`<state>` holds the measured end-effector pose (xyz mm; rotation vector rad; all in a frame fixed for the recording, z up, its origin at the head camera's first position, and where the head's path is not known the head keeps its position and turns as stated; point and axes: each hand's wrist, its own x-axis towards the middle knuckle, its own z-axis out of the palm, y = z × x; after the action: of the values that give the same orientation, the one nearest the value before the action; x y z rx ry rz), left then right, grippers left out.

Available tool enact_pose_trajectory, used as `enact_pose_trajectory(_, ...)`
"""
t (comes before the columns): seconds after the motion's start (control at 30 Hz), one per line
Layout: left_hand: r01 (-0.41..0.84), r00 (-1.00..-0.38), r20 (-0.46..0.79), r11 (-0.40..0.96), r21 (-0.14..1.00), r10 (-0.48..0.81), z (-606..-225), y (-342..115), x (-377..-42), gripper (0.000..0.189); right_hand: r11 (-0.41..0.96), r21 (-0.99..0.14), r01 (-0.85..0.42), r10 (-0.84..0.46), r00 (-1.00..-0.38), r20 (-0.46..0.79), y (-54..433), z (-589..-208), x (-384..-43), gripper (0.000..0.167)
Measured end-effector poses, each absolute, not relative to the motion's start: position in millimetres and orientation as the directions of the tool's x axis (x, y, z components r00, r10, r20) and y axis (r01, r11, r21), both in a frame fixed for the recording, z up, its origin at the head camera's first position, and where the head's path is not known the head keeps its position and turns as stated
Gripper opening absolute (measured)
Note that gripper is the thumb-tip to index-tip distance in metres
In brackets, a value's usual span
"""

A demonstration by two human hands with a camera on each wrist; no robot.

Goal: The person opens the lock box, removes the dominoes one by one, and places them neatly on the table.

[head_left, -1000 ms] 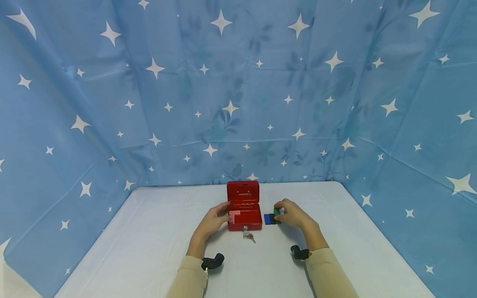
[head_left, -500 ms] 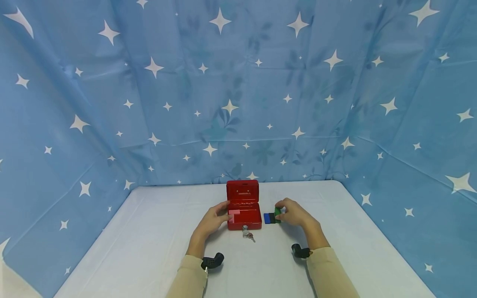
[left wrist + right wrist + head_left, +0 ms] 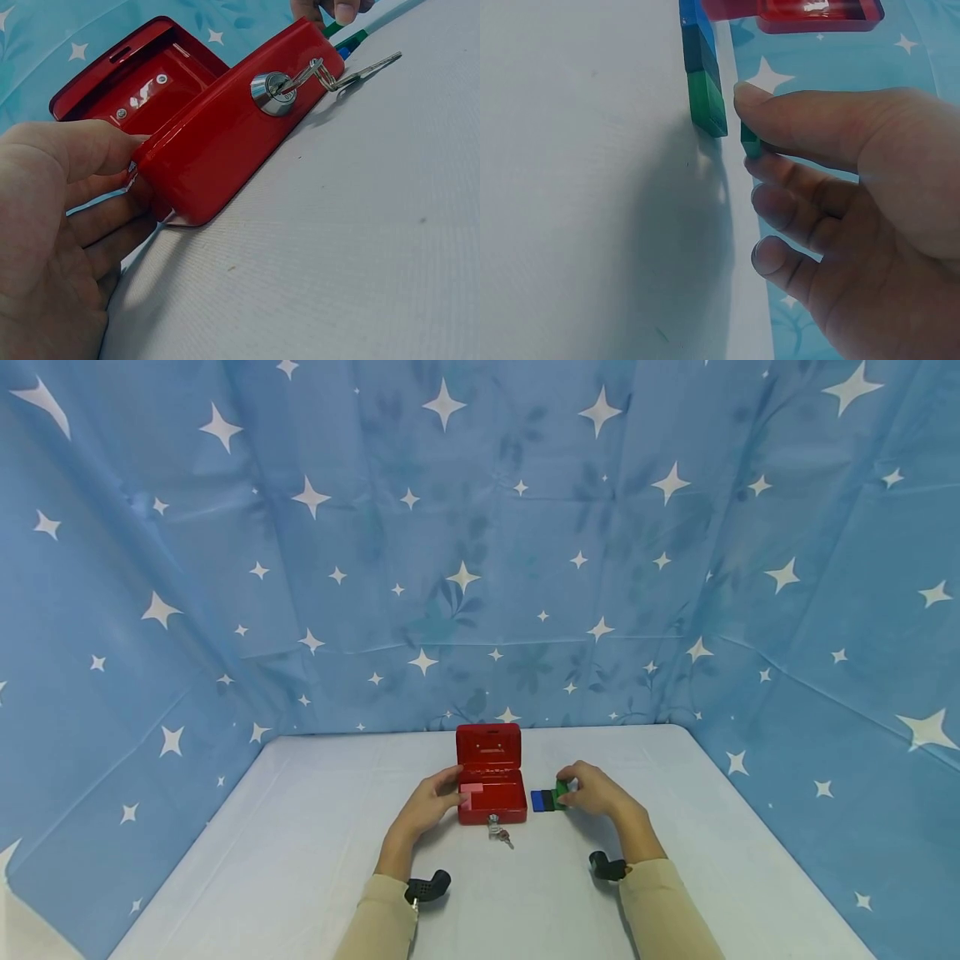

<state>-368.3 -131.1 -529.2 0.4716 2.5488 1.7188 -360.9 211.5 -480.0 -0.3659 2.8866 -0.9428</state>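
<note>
A red cash box (image 3: pixel 504 797) stands on the table with its lid (image 3: pixel 489 747) raised. My left hand (image 3: pixel 426 806) grips its left wall; in the left wrist view the thumb lies at the rim, the other fingers outside. Pink pieces (image 3: pixel 472 787) lie inside at the left. To the right of the box, a blue block (image 3: pixel 537 801), a dark block (image 3: pixel 547 800) and a green block (image 3: pixel 706 103) form a short row. My right hand (image 3: pixel 594 791) pinches a small green piece (image 3: pixel 749 141) between thumb and index finger, beside the row's green end.
Keys (image 3: pixel 504 837) hang from the lock (image 3: pixel 271 94) on the box's front. The white table (image 3: pixel 322 827) ends at a blue star-patterned curtain (image 3: pixel 375 568) behind. Each wrist wears a black camera, the left one (image 3: pixel 429 887) and the right one (image 3: pixel 606 867).
My right hand has shifted slightly to the right with the green piece, and more green shows beside the dark block. My left hand and the box have stayed put.
</note>
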Motion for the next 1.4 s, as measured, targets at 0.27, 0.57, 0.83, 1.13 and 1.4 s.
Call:
enact_pose_trajectory(0.27,0.235,-0.953,0.144,0.346,0.908,0.268,-528.9,-130.8,-367.5,0.065,0.787,-0.589,-0.187,-0.244,-0.970,-0.018,215.0,-482.8,-361.7,0.042)
enact_pose_trajectory(0.57,0.246,-0.948,0.156,0.330,0.911,0.278,-526.8,-130.7,-367.3,0.064,0.781,-0.591,-0.204,-0.258,-0.966,-0.007,217.0,-483.0,-361.3,0.041)
enact_pose_trajectory(0.83,0.254,-0.946,0.162,0.332,0.909,0.280,-525.8,-131.0,-366.7,0.064,0.787,-0.593,-0.170,-0.232,-0.972,-0.028,220.0,-482.4,-361.9,0.042)
enact_pose_trajectory(1.13,0.248,-0.949,0.157,0.343,0.906,0.273,-526.7,-130.8,-367.2,0.064,0.780,-0.601,-0.173,-0.239,-0.970,-0.032,221.4,-482.7,-360.4,0.043)
enact_pose_trajectory(1.4,0.249,-0.948,0.158,0.338,0.907,0.275,-525.4,-131.1,-366.4,0.064,0.788,-0.589,-0.177,-0.248,-0.968,-0.040,222.0,-482.8,-360.7,0.043)
